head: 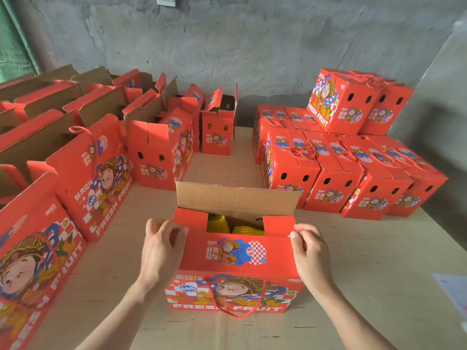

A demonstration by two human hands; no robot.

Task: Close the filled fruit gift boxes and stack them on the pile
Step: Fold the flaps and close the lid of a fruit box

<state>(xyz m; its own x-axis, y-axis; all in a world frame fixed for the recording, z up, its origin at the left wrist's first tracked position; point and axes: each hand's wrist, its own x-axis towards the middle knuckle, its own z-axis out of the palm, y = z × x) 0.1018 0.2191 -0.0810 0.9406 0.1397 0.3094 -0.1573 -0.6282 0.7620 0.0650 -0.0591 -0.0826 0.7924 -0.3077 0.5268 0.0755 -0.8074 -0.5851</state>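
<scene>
- Gift box (235,294) front centre on table (379,261), far flap upright, netted yellow fruit (217,223) showing.
- Left hand (161,248) and right hand (310,251) each pinch one end of its near flap.
- Closed pile (333,190) back right.

Right in front of you, the box (235,261) reads FRESH FRUIT along its front, GOOD LUCK on the flap, 666 in a blue burst. FRESH FRUIT again on the left box (98,183) and the top box (336,102) at right.
</scene>
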